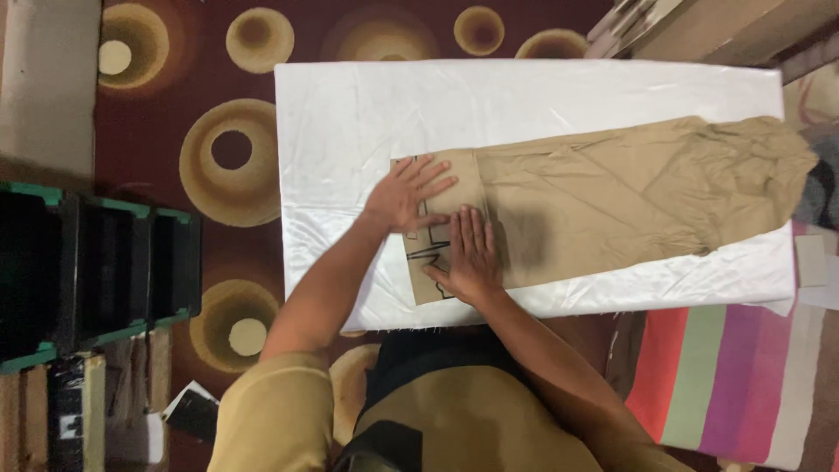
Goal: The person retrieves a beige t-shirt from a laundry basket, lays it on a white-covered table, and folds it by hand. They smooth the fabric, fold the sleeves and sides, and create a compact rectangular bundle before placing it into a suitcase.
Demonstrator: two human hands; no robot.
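Count at that moment: two hands, left hand (404, 194) and right hand (468, 253), both flat on one cardboard pattern piece (437, 229). One tan cloth (638, 192) lay on one white-covered board (350, 114). Three black crates with green rims (96, 271) stood left. One striped mat (725, 385) lay near right.

Bare white sheet (350, 114) is lying open around the tan cloth (629, 188); black crates (96, 271) are crowding the left floor.

The person wears a mustard-yellow short-sleeved top, and both forearms and both hands are bare.
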